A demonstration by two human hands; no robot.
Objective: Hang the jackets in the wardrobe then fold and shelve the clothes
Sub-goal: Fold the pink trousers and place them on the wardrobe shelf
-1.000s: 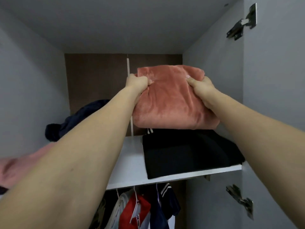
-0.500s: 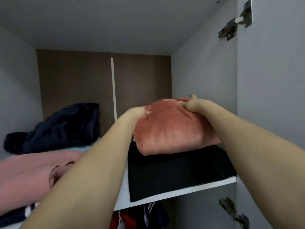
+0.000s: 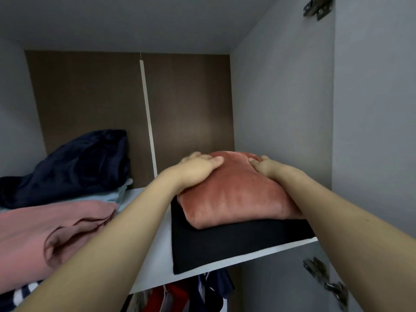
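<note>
A folded salmon fleece garment [image 3: 231,199] lies on top of a folded black garment [image 3: 236,246] at the right end of the white wardrobe shelf [image 3: 157,266]. My left hand [image 3: 195,170] rests palm down on its top left part, thumb stretched across the fabric. My right hand [image 3: 267,168] lies on its top right part, close to the wardrobe's side wall, with its forearm along the garment's right edge. The fingertips of both hands are hidden past the far edge of the fleece.
On the shelf's left lie a pink garment [image 3: 45,233], a crumpled navy one [image 3: 74,167] on a light blue piece [image 3: 117,194], and a striped piece [image 3: 20,293]. Clothes hang below the shelf [image 3: 180,298]. Door hinges [image 3: 326,280] stick out on the right.
The fleece garment came down from mid-air onto the black garment. Both hands went from gripping its sides to lying on its top.
</note>
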